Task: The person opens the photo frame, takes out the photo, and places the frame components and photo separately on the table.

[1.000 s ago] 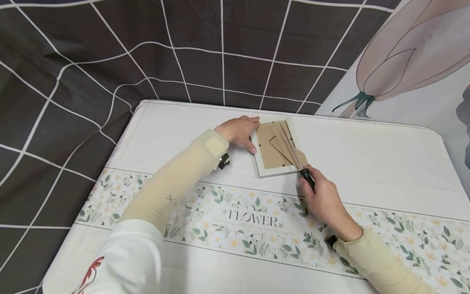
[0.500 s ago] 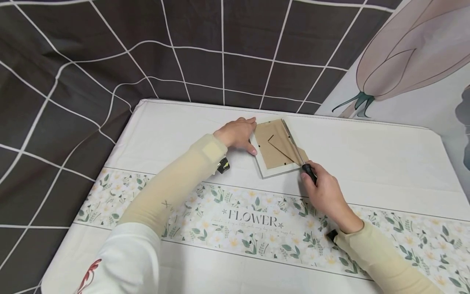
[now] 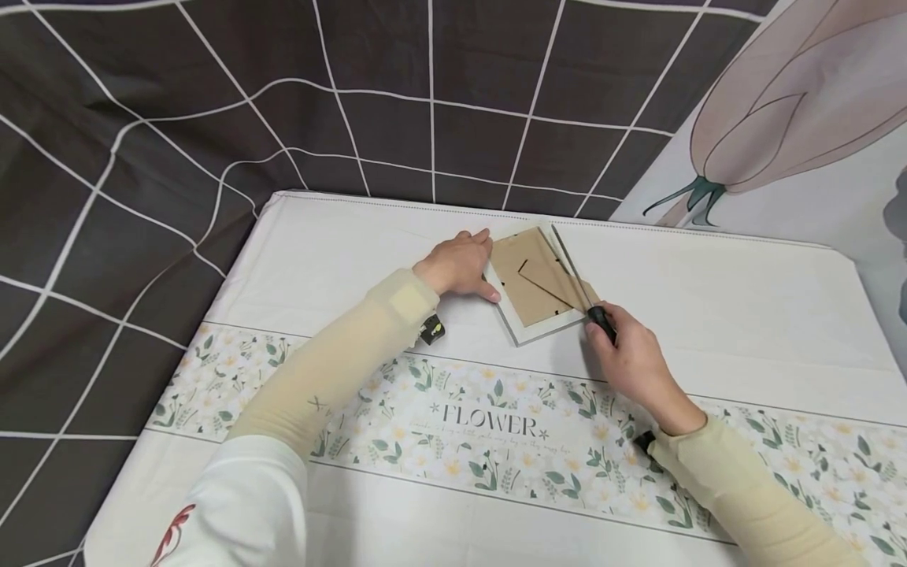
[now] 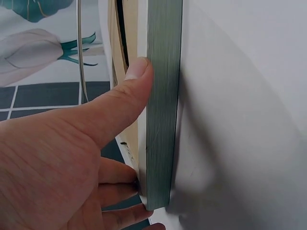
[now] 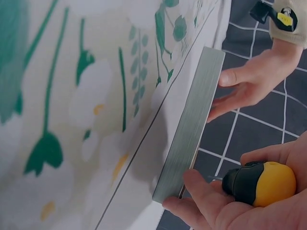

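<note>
A picture frame (image 3: 516, 329) lies with its back up near the table's far edge, with white borders and green-grey sides. Small black tabs surround its brown backing board (image 3: 520, 295), and a brown flap (image 3: 585, 290) sticks out past the right border. Along the frame's left side, my left hand (image 3: 457, 264) rests with thumb and fingers spread; the left wrist view has the thumb (image 4: 139, 81) touching the edge. My right hand (image 3: 634, 358) grips a screwdriver (image 3: 602, 321) with a black and yellow handle. Its shaft slants along the frame's right border, the tip near the far right corner.
A white tablecloth (image 3: 737, 315) with a printed floral band and the word FLOWER covers the table. Behind and to the left hangs a dark gridded curtain (image 3: 468, 134). At the right stands a wall covering with a large flower print (image 3: 765, 134).
The screwdriver's shaft has shifted right, from over the backing board to the right border. The frame has turned a little, its near end moving right. My left hand has stayed against it.
</note>
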`<state>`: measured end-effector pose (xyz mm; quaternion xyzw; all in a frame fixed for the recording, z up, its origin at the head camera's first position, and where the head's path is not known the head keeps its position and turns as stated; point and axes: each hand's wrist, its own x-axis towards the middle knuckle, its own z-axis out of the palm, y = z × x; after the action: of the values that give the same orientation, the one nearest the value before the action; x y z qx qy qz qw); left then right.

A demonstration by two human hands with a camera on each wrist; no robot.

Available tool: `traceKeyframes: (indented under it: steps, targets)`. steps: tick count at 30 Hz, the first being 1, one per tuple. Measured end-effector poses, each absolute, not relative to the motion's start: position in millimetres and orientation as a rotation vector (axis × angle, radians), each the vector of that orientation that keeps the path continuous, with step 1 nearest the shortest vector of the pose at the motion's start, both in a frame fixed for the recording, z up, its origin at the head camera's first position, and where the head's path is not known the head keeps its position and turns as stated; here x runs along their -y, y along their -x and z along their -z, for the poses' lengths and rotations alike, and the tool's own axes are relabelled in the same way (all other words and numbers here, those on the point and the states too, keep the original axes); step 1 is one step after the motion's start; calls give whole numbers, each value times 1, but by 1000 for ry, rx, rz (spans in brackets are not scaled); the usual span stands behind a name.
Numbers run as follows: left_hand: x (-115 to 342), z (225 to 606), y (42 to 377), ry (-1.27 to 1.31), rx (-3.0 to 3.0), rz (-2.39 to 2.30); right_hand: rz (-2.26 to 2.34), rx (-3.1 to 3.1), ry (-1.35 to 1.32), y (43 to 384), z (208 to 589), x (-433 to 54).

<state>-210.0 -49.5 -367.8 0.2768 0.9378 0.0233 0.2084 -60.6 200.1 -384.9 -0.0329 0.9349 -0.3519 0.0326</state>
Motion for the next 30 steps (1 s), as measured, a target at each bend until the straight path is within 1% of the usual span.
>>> traceKeyframes:
  steps: [14,30]
  targets:
    - [48,372,197,-718,-2676,-87,1090,-2918,147,72,388,-206]
    - [49,373,181,-642,-2722,-100,1022,-2894,132,86,384,-210]
